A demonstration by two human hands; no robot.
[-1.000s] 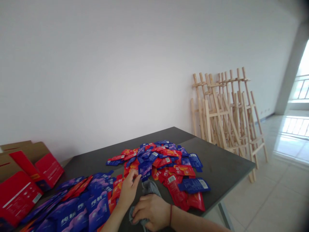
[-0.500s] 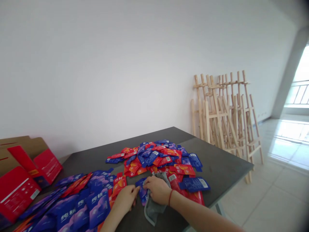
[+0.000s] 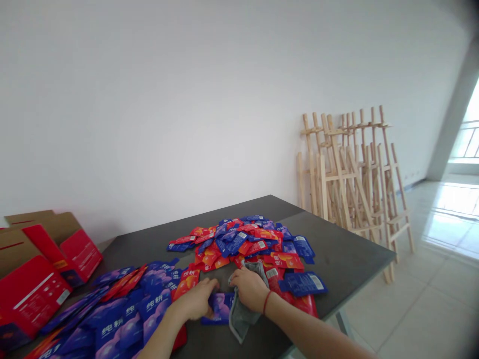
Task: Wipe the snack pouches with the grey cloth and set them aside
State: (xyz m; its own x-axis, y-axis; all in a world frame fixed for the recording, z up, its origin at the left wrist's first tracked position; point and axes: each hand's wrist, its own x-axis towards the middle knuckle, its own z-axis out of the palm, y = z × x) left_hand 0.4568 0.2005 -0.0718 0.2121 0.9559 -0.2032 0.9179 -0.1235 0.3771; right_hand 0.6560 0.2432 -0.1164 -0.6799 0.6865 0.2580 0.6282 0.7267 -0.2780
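My left hand (image 3: pixel 198 300) curls its fingers and thumb over the left end of a flat blue pouch (image 3: pixel 221 310) lying on the dark table. The grey cloth (image 3: pixel 241 319) is bunched under my right hand (image 3: pixel 250 288), whose fingers are closed on it. Part of the cloth hangs over the pouch's right end and hides it. Beside my left hand lies an orange-red pouch (image 3: pixel 186 284). Just beyond both hands rises a loose heap of red and blue pouches (image 3: pixel 239 242).
Rows of overlapping blue pouches (image 3: pixel 130 319) cover the table's left front. Behind them stand open red cardboard boxes (image 3: pixel 33 294). A single blue pouch (image 3: pixel 305 284) lies near the right edge of the table (image 3: pixel 352 249). Wooden easels (image 3: pixel 344 174) lean against the wall.
The blue pouch has turned from slanting to lying crosswise and come slightly nearer. My left hand has moved onto its left end. My right hand has shifted slightly right with the cloth.
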